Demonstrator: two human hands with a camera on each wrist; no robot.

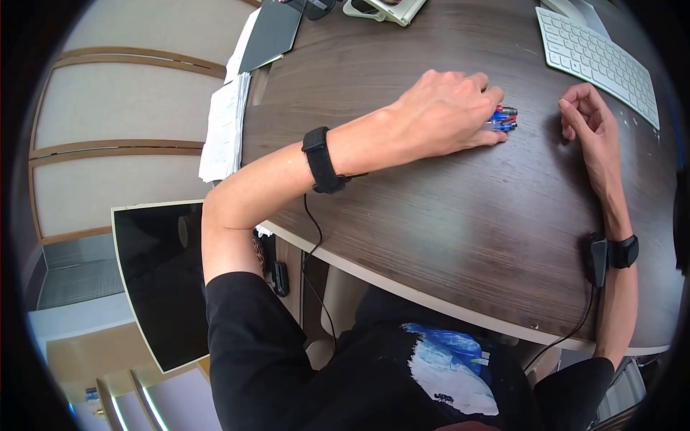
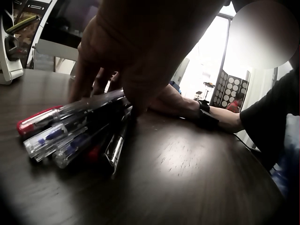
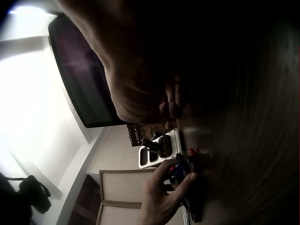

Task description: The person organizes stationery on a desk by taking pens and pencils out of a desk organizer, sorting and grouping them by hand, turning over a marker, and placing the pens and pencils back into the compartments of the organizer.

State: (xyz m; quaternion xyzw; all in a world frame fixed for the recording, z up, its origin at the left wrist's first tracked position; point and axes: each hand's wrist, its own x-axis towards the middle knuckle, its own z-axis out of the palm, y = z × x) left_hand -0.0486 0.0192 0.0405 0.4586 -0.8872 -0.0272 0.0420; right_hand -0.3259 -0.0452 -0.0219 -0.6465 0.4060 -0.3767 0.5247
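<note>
My left hand (image 1: 456,108) grips a bundle of pens (image 1: 507,119) low over the desk, its thumb on the near side and its fingers over the far side. Red, blue and black caps or ends poke out past the fingertips. In the left wrist view the clear-barrelled pens (image 2: 70,133) fan out at slightly different angles, close to the desk top; their other ends are hidden under the palm. To the right of the bundle, my right hand (image 1: 593,126) rests on the desk, fingers loosely curled with nothing in them. The right wrist view shows it dark.
A white keyboard (image 1: 600,65) lies at the far right, beyond the right hand. At the back stands a white stand (image 1: 388,10). Stacked papers (image 1: 224,129) and a dark folder (image 1: 272,36) line the left edge of the desk (image 1: 402,215). Cables run from both wrist straps.
</note>
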